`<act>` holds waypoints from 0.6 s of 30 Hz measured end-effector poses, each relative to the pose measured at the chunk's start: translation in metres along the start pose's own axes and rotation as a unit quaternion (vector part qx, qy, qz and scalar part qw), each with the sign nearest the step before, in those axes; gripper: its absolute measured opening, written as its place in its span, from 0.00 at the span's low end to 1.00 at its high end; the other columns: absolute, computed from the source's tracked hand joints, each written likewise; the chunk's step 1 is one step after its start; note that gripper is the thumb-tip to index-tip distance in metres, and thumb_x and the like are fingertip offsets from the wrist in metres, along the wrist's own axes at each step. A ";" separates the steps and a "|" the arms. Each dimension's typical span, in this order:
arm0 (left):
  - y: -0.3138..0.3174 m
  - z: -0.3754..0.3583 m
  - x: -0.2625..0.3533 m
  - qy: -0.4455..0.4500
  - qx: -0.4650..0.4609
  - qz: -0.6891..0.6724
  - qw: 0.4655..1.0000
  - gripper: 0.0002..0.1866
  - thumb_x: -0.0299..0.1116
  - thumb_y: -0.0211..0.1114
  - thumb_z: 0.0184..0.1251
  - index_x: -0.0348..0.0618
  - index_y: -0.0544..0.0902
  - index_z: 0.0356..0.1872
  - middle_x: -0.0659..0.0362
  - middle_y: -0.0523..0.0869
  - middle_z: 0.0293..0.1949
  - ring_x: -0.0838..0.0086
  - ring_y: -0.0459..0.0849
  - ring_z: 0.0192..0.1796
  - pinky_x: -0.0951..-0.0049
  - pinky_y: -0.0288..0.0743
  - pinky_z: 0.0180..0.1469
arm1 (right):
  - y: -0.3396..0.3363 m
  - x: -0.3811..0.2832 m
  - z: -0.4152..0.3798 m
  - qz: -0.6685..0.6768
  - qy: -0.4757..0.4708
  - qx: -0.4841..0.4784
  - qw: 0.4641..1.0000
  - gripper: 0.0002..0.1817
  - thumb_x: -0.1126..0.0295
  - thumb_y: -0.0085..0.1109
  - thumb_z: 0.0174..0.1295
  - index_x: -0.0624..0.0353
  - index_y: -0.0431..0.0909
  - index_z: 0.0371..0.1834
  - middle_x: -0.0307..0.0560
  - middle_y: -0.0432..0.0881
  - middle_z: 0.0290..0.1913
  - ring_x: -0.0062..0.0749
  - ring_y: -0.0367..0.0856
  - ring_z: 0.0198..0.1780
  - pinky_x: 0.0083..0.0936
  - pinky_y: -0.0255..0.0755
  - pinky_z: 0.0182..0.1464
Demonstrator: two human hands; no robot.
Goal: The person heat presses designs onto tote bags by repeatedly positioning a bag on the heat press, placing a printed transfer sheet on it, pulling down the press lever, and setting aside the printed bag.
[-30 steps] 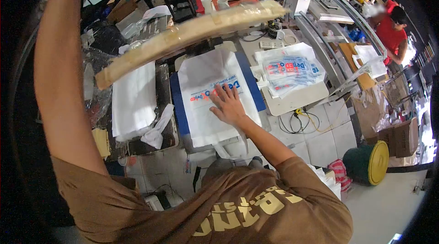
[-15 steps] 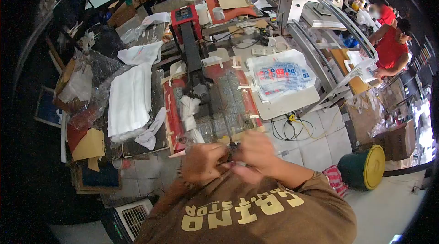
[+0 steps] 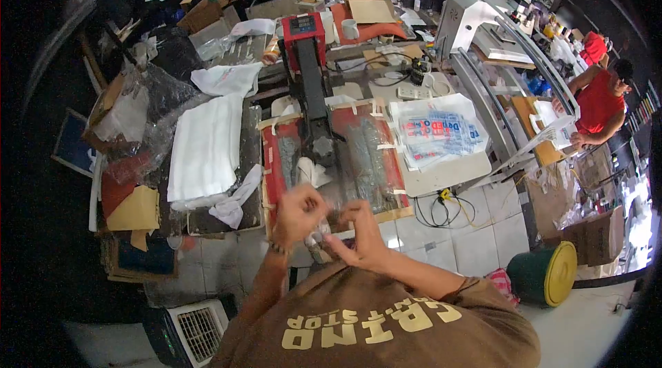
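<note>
The fingers of my left hand [image 3: 301,215] are bent inward in a loose curl, close to the thumb. On my right hand [image 3: 362,238] the fingers are also bent, with the thumb standing apart from them. If I pinch something small between them, I cannot tell, because the fingertips are blurred. The two hands are near each other, in front of my brown shirt [image 3: 379,323], and around my left wrist there is a dark band [image 3: 278,249].

Just beyond my hands is the heat press [image 3: 312,95], with its black arm pointing toward me. Its flat plate [image 3: 369,154] has red edges with pieces of tape (what lies under it is hidden from me). A bunched white cloth [image 3: 314,172] is on this plate, near my left hand.

To the left lies a stack of plain white sheets [image 3: 207,151], and beside it a crumpled cloth [image 3: 236,204]. To the right, printed sheets [image 3: 441,126] lie on a pale board [image 3: 452,173]. Farther right, a co-worker [image 3: 601,107] in red bends over some white pieces, and nearer to me is a green bin [image 3: 532,275] with a yellow lid.
</note>
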State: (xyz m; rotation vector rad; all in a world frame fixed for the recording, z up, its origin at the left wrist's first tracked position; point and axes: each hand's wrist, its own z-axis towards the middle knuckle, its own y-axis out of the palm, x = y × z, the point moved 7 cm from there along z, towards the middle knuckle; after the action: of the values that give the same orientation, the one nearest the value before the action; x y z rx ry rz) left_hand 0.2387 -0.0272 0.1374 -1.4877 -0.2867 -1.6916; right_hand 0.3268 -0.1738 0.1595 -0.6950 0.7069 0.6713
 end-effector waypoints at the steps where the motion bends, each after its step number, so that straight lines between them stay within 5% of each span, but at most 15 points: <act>1: -0.014 0.020 -0.013 -0.009 0.073 -0.008 0.997 0.15 0.37 0.76 0.54 0.38 0.81 0.31 0.59 0.81 0.28 0.67 0.80 0.29 0.71 0.73 0.34 | 0.004 -0.005 0.001 -0.067 -0.052 -0.026 0.996 0.24 0.50 0.63 0.63 0.61 0.74 0.44 0.58 0.74 0.45 0.50 0.76 0.46 0.41 0.70 0.47; 2: -0.026 0.038 -0.028 -0.020 0.145 -0.017 0.989 0.17 0.40 0.76 0.56 0.37 0.80 0.34 0.58 0.81 0.31 0.67 0.80 0.32 0.69 0.74 0.35 | 0.003 -0.008 -0.002 -0.067 -0.054 -0.024 0.996 0.24 0.50 0.63 0.63 0.61 0.74 0.44 0.58 0.74 0.45 0.50 0.76 0.46 0.41 0.70 0.47; 4: -0.026 0.070 -0.021 0.060 0.194 0.197 0.959 0.24 0.42 0.78 0.55 0.37 0.76 0.43 0.52 0.79 0.40 0.68 0.80 0.39 0.68 0.75 0.40 | 0.039 -0.004 -0.022 -0.234 -0.028 -0.290 0.928 0.31 0.39 0.61 0.60 0.61 0.75 0.45 0.56 0.78 0.38 0.50 0.80 0.39 0.41 0.73 0.42; 5: -0.022 0.081 -0.035 0.063 0.193 0.197 0.959 0.24 0.42 0.78 0.55 0.37 0.76 0.43 0.52 0.79 0.40 0.68 0.80 0.39 0.68 0.75 0.40 | 0.044 -0.004 -0.024 -0.298 -0.041 -0.331 0.895 0.37 0.33 0.58 0.57 0.61 0.76 0.44 0.53 0.80 0.28 0.51 0.82 0.31 0.43 0.75 0.36; 7: -0.013 0.101 -0.085 -0.086 0.163 0.157 0.970 0.32 0.43 0.79 0.53 0.37 0.71 0.50 0.50 0.76 0.46 0.67 0.79 0.45 0.66 0.75 0.45 | 0.046 -0.003 -0.021 -0.296 -0.023 -0.345 0.890 0.36 0.33 0.59 0.56 0.61 0.77 0.44 0.53 0.81 0.26 0.52 0.83 0.30 0.44 0.76 0.34; 8: -0.013 0.107 -0.095 -0.084 0.163 0.156 0.971 0.32 0.43 0.79 0.53 0.37 0.71 0.50 0.50 0.76 0.46 0.67 0.79 0.45 0.66 0.75 0.45 | 0.047 0.000 -0.020 -0.293 -0.005 -0.362 0.885 0.36 0.33 0.59 0.56 0.60 0.78 0.44 0.53 0.81 0.23 0.53 0.83 0.28 0.44 0.76 0.32; 10: -0.005 0.107 -0.121 -0.206 0.114 -0.064 0.970 0.38 0.47 0.81 0.50 0.36 0.69 0.53 0.53 0.76 0.46 0.66 0.76 0.49 0.66 0.72 0.54 | 0.048 0.004 -0.017 -0.287 -0.005 -0.371 0.883 0.35 0.33 0.60 0.56 0.59 0.78 0.43 0.53 0.81 0.22 0.53 0.84 0.28 0.44 0.76 0.31; 13: -0.015 0.113 -0.081 -0.209 0.071 0.059 0.974 0.40 0.46 0.83 0.47 0.36 0.68 0.53 0.51 0.78 0.45 0.65 0.78 0.48 0.63 0.74 0.53 | 0.030 -0.042 -0.001 -0.273 0.012 -0.391 0.879 0.34 0.33 0.60 0.56 0.58 0.79 0.43 0.53 0.81 0.23 0.53 0.84 0.27 0.44 0.76 0.30; 15: -0.036 0.140 -0.052 -0.129 0.034 0.171 0.976 0.38 0.48 0.82 0.48 0.36 0.70 0.52 0.51 0.78 0.44 0.66 0.78 0.48 0.63 0.74 0.53 | -0.001 -0.092 0.051 -0.308 0.007 -0.429 0.849 0.34 0.34 0.60 0.56 0.59 0.81 0.41 0.55 0.83 0.26 0.52 0.85 0.29 0.45 0.77 0.31; 16: -0.045 0.145 -0.032 -0.178 0.020 0.161 0.971 0.38 0.58 0.78 0.49 0.37 0.72 0.48 0.51 0.81 0.42 0.65 0.81 0.40 0.63 0.77 0.43 | -0.010 -0.111 0.067 -0.327 0.010 -0.470 0.820 0.34 0.35 0.60 0.56 0.61 0.82 0.39 0.56 0.84 0.29 0.51 0.86 0.30 0.45 0.78 0.31; 18: -0.068 0.186 -0.006 -0.031 0.032 0.032 0.999 0.34 0.64 0.68 0.59 0.39 0.76 0.46 0.55 0.82 0.41 0.69 0.79 0.41 0.67 0.75 0.47 | -0.039 -0.163 0.113 -0.345 -0.130 -0.288 0.884 0.34 0.35 0.62 0.56 0.56 0.80 0.48 0.51 0.81 0.22 0.53 0.83 0.25 0.46 0.76 0.30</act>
State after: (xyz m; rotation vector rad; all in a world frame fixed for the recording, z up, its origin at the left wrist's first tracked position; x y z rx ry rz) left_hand 0.3217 0.1397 0.2054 -1.4888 -0.3207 -1.5743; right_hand 0.2998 -0.1609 0.3598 -1.2942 -0.0377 0.2849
